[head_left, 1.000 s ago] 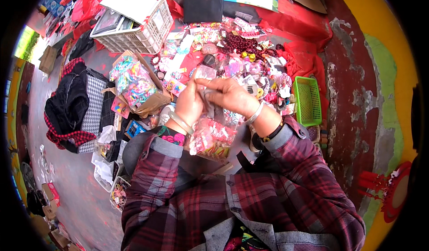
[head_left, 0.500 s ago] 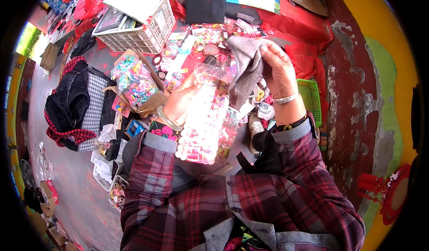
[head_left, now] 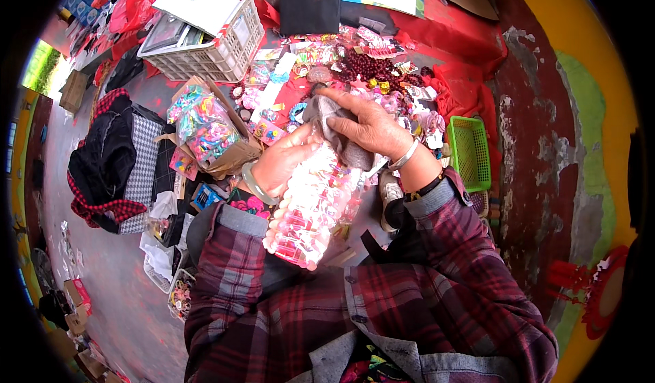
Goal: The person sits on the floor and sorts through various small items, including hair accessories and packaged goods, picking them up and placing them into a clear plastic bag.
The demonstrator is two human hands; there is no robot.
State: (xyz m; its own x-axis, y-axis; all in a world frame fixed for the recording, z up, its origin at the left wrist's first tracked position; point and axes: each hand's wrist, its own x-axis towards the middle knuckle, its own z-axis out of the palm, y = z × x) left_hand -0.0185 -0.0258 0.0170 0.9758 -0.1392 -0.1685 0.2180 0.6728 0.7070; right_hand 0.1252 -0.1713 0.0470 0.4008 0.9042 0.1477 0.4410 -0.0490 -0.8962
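My left hand (head_left: 278, 166), with a pale bangle at its wrist, grips the upper end of a long glossy pack (head_left: 310, 212) of small pink and red pieces. Glare hides what the pieces are. The pack slants down toward my lap. My right hand (head_left: 372, 129) holds a grey cloth (head_left: 353, 154) bunched under its fingers. The cloth lies against the top end of the pack, close to my left fingertips. Past my hands, a heap of small trinkets and packets spreads out, with dark red beads (head_left: 372, 68) among them.
A cardboard box (head_left: 235, 141) of colourful bagged pieces stands left of my hands. Behind it is a white plastic crate (head_left: 232, 49). A black square item (head_left: 310, 4) lies at the back. Right of the heap sits a green basket (head_left: 469, 152), near a peeling wall (head_left: 539, 144).
My right hand has come down and left with the grey cloth, from beside the pack onto its top end. The pack has shifted slightly nearer to me.
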